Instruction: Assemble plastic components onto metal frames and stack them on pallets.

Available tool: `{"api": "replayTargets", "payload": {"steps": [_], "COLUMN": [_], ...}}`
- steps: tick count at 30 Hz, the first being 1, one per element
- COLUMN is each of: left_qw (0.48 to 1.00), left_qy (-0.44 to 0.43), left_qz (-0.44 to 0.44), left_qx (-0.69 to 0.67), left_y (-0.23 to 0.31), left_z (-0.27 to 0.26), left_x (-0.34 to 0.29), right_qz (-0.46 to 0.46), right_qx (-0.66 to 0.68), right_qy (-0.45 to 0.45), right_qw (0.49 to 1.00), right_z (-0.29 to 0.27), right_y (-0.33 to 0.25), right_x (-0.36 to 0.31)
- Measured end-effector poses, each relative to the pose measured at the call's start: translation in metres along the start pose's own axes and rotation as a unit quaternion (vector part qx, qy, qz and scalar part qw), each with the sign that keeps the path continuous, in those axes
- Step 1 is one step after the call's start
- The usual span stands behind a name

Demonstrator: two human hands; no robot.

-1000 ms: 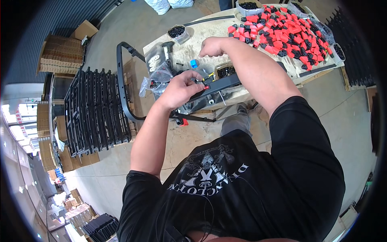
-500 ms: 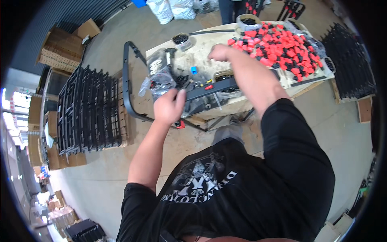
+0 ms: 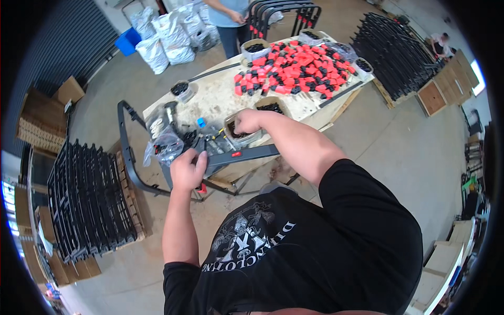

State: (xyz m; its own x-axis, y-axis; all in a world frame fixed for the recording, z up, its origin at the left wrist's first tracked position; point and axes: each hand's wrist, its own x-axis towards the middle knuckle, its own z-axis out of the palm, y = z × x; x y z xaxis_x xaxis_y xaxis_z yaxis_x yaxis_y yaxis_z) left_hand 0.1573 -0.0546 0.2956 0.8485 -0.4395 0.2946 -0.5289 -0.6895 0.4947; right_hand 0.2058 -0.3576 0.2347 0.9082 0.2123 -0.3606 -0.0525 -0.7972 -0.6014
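Note:
My left hand is closed round the near bar of a black metal tube frame, thumb lying along the top. This bar carries a small red piece, and the frame's curved end juts past the table's left side. My right hand dips into an open container of small dark parts, fingers curled down and their tips partly hidden. Left of that container lie a blue cap-like piece, a hammer and a clear plastic bag.
A heap of red and black pieces covers the table's far right. More tubs of dark parts, including a tub, stand around the tabletop. Stacked black frames sit on a pallet at left. Another person stands beyond the table.
My right hand has come down from above the tabletop into the container of dark parts. My left hand still grips the frame. The view has shifted, showing more of the far side.

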Motion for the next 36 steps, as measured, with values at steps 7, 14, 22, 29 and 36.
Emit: {"api": "replayTargets", "payload": {"steps": [7,14,22,29,36], "left_qw": [1.000,0.999,0.993,0.982,0.971], "left_qy": [-0.008,-0.036,-0.100,-0.167,-0.219], "left_qz": [0.019,-0.024,-0.011,-0.057,-0.007], "left_qx": [0.003,0.030,0.063,-0.072,-0.093], "left_y": [-0.001,0.079,0.282,0.413,0.487], "left_z": [0.010,0.034,0.107,0.171,0.325], "left_x": [-0.002,0.022,0.089,0.147,0.192], "right_qz": [-0.079,0.022,0.062,0.081,0.000], "right_qx": [0.167,0.208,0.420,0.345,0.446], "right_qy": [0.320,0.319,0.474,0.591,0.694], "right_qw": [0.929,0.924,0.771,0.725,0.564], "right_z": [-0.070,-0.053,-0.094,-0.257,-0.335], "right_y": [-0.051,0.147,0.341,0.416,0.543], "right_x": [-0.111,-0.268,-0.314,-0.389,-0.493]}}
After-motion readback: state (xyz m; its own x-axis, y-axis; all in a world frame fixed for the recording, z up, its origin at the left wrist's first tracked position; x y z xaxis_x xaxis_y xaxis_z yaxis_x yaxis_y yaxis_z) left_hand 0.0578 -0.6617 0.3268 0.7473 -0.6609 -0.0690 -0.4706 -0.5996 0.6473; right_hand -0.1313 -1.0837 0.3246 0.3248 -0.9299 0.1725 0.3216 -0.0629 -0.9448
